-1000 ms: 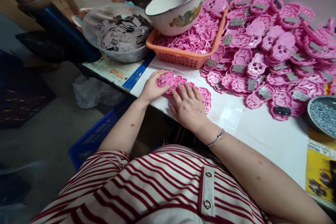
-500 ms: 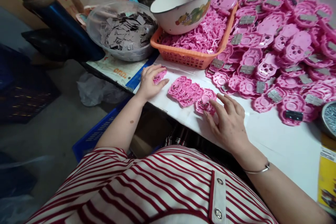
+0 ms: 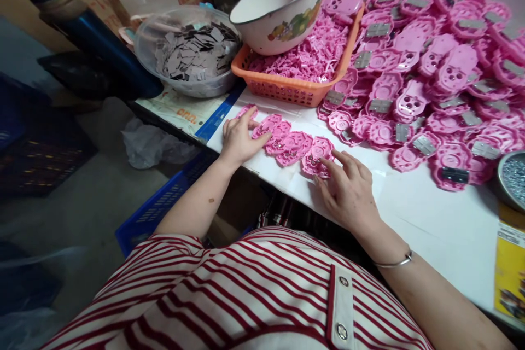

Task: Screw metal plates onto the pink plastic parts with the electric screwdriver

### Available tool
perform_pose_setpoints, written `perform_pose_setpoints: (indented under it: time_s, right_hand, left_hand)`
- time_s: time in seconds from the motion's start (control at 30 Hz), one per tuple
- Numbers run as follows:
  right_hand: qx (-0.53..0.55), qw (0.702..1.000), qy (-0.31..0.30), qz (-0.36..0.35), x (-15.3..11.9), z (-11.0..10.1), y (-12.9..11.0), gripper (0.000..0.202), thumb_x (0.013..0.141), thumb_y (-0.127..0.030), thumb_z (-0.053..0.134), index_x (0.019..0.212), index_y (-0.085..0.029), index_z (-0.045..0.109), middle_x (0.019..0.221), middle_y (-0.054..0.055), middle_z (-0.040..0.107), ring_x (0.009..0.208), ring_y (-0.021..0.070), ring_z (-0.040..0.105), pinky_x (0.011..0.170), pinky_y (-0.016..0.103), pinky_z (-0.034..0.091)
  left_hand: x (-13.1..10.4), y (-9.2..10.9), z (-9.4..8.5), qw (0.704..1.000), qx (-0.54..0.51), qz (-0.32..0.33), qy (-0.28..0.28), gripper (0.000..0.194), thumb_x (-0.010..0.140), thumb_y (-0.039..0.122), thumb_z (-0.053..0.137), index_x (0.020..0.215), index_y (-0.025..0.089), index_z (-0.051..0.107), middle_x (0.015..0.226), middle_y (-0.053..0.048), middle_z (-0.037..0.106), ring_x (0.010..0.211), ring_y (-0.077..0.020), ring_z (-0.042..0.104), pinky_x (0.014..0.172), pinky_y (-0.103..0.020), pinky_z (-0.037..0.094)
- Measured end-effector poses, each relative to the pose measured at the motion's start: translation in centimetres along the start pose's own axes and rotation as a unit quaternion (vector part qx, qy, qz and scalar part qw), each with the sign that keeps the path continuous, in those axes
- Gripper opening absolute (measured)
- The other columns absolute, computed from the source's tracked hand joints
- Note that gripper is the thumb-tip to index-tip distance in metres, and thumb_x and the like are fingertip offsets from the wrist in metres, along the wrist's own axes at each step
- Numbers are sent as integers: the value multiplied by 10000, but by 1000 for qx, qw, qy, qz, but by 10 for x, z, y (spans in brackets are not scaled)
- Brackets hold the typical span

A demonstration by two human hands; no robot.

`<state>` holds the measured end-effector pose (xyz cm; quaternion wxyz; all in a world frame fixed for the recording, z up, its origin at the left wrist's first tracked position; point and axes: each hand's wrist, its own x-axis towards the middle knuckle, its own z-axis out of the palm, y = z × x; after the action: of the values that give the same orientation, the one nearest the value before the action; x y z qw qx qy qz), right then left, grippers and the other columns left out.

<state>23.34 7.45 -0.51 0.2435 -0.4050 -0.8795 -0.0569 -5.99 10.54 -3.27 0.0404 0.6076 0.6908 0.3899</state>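
A short row of flat pink plastic plates (image 3: 293,147) lies near the front edge of the white table (image 3: 426,213). My left hand (image 3: 240,139) rests at the row's left end, fingers spread, touching the leftmost plate (image 3: 262,126). My right hand (image 3: 348,191) sits at the right end, its fingertips on the last plate (image 3: 315,157). Neither hand has lifted anything.
A big heap of pink plates with metal clips (image 3: 430,71) fills the far right. An orange basket (image 3: 287,87) holds small pink parts and a white bowl (image 3: 283,5). A clear bowl of grey metal pieces (image 3: 191,52) stands left. A dish of screws (image 3: 512,178) is at the right edge.
The hands, together on a stack of plates a second ago, have spread apart and fanned the plates into a row. My left hand has since slid back toward the row.
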Motion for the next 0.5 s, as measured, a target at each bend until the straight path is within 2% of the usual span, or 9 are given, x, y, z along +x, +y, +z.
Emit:
perform_pose_setpoints:
  time_s: [0.1,0.3,0.43,0.5]
  right_hand:
    - [5,1000,-4,2,0,2,-1,426,903,-361,593,1269,-144,573,1316,202,603,1238,325,557,1003,502,509]
    - [4,1000,-21,-9,9,1,-8,372,919,-367,567,1220,-151,608,1322,181,605,1250,309,525,1031,479,471]
    - [-13,997,-49,-62,24,0,-20,297,947,-337,524,1172,-183,641,1245,116,656,1185,270,520,1036,427,426]
    - [-27,993,-68,-91,33,0,-27,267,957,-299,495,1139,-187,654,1146,99,679,1093,252,525,1017,403,415]
  left_hand:
    - [3,-10,2,999,18,-18,32,776,666,396,857,1377,296,564,1008,-31,753,1020,-298,645,1076,-530,370]
    - [11,-25,2,997,44,-25,50,538,698,438,821,1197,280,694,1048,-65,740,1045,-323,610,1057,-540,384]
    - [16,-26,-4,995,64,-49,50,389,758,455,776,1089,252,744,1084,-97,723,1095,-350,579,1083,-571,346]
    - [18,-25,-8,997,52,-33,42,384,796,478,743,1102,246,743,1126,-101,712,1126,-338,579,1097,-542,348]
